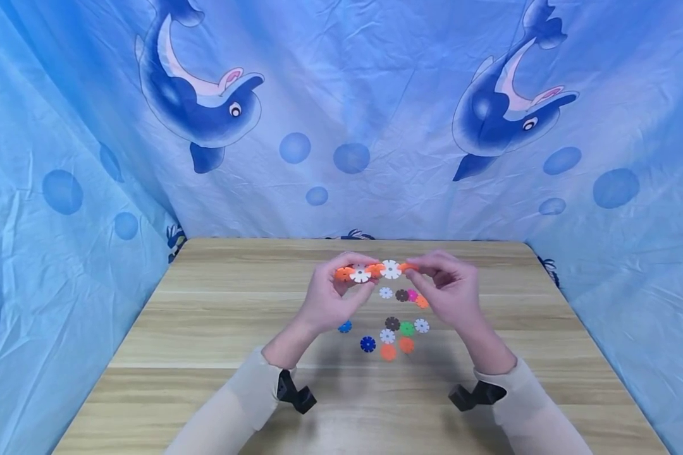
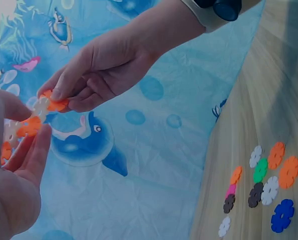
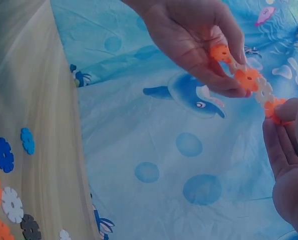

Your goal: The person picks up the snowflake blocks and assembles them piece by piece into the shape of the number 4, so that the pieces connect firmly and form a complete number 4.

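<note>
A chain of interlocking snowflake discs (image 1: 391, 269), orange and white by turns, is held up above the table between both hands. My left hand (image 1: 337, 294) grips the chain's left part, its fingers behind and thumb below a white disc. At the other end my right hand (image 1: 448, 284) pinches the last orange disc (image 3: 275, 109) between thumb and fingers. The right wrist view shows three orange discs with white ones linked between them. In the left wrist view the near hand hides part of the chain.
Loose snowflake discs lie on the wooden table (image 1: 216, 328) below the hands, among them a dark blue disc (image 1: 367, 344), a green disc (image 1: 406, 328) and an orange disc (image 1: 388, 352). A blue dolphin-print cloth (image 1: 375, 95) encloses the table at the back and sides.
</note>
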`<state>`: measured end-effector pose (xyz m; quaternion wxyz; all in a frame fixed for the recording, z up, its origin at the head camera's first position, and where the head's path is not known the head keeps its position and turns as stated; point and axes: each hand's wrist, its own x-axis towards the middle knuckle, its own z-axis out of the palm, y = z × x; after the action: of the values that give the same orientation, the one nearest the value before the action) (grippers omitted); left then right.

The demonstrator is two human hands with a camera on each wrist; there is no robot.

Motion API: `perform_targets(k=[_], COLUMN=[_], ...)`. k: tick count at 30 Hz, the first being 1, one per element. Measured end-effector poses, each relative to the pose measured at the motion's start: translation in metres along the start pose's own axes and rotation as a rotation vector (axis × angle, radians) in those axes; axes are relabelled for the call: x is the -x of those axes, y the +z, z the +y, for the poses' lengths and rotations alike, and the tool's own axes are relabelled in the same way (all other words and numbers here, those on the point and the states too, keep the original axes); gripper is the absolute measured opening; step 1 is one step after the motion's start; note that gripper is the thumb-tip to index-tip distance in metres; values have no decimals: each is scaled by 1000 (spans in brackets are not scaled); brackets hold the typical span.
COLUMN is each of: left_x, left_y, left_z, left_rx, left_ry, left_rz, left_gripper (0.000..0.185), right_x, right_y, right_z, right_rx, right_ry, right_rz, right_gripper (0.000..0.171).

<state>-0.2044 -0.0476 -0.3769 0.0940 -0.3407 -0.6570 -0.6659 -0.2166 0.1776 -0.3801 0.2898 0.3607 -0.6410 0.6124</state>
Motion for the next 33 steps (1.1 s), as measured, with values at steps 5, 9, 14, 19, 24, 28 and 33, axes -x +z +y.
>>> perform_targets(k=[5, 9, 14, 19, 24, 28, 33], left_x=[-1, -2, -1, 0, 0, 1, 1], left_y=[3, 3, 1, 2, 3, 2, 3], left_z=[3, 6, 9, 7, 2, 0, 2], left_rx=[-96, -145, -129, -93, -93, -105, -85], left_ry=[-114, -145, -112, -80, -83, -80, -64], left_rz=[81, 119, 105, 70, 45, 44, 34], left_gripper=[24, 20, 17, 14, 14, 15, 16], right_x=[-1, -1, 0, 0, 1, 0, -2], right_y=[0, -2, -4, -5, -7, -8, -6], right_z=[-3, -7, -11, -14, -17, -21, -26], right_rx=[-14, 0, 7, 7, 36, 70, 74], right_ry=[-21, -23, 0, 27, 55, 62, 71], right_rz=[-31, -65, -104, -107, -97, -110, -124], right_gripper=[28, 30, 31, 25, 20, 27, 29])
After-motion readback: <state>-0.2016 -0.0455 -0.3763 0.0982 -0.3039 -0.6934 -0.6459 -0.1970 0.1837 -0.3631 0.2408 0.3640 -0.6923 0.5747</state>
